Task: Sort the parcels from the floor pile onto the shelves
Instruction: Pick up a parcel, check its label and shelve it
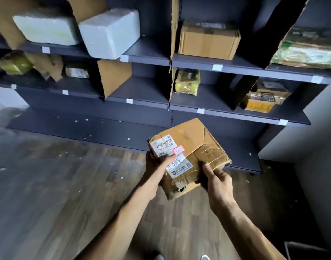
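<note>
Head view shows the left hand (pixel 157 162) gripping the near-left corner of a worn cardboard parcel (pixel 189 156), its thumb lying across the white shipping label (pixel 165 146), while the right hand (pixel 216 178) clasps the parcel's near-right edge, fingers curled under and thumb pressed on the taped top. Both hands hold the parcel in the air, tilted, above the wooden floor (pixel 57 184) and in front of the dark shelves (pixel 226 111). Beyond it, the lower shelf carries a yellow-wrapped packet (pixel 187 82) and a cluster of small parcels (pixel 264 98) further right. On the shelf above sit a brown box (pixel 208 41) and two white foam boxes (pixel 110 33), with cardboard dividers (pixel 114 76) standing between compartments.
</note>
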Demonstrator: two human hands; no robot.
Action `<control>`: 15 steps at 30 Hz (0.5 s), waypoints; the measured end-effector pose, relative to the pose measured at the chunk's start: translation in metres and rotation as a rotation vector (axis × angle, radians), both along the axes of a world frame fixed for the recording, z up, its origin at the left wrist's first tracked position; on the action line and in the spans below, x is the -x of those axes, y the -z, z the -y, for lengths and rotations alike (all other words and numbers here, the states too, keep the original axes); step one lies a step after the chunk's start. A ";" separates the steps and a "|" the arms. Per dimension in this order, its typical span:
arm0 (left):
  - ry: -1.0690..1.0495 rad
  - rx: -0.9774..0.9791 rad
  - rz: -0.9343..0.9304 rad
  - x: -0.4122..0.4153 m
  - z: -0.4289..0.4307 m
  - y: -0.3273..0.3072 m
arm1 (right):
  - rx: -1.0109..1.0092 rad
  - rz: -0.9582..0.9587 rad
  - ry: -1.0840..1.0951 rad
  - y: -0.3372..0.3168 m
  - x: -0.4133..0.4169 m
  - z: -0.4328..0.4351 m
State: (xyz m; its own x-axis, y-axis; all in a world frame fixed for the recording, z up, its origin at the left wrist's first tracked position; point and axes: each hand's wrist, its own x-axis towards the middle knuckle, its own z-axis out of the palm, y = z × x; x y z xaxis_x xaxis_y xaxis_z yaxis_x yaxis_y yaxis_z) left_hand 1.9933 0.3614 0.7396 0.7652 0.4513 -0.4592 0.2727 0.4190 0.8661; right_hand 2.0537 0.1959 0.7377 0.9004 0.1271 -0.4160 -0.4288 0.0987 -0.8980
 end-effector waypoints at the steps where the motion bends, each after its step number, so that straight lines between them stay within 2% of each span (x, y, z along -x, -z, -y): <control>1: -0.005 0.039 0.003 0.006 -0.012 0.006 | -0.013 -0.045 0.007 0.002 0.003 -0.014; 5: -0.034 0.141 -0.021 0.026 -0.053 0.014 | 0.009 -0.145 -0.045 0.011 0.013 -0.060; 11: -0.263 0.070 -0.081 0.036 -0.130 0.028 | 0.070 -0.181 -0.378 0.015 0.005 -0.129; 15: -0.361 -0.030 -0.044 0.045 -0.189 0.034 | 0.196 -0.161 -0.374 0.028 -0.019 -0.180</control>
State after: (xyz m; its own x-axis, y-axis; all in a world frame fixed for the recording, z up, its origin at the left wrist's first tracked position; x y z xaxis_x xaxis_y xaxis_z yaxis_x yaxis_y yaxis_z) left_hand 1.9480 0.5503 0.7058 0.5335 0.7026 -0.4708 0.1495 0.4695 0.8702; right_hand 2.0723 0.3763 0.7098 0.7295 0.3366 -0.5954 -0.5382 -0.2547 -0.8034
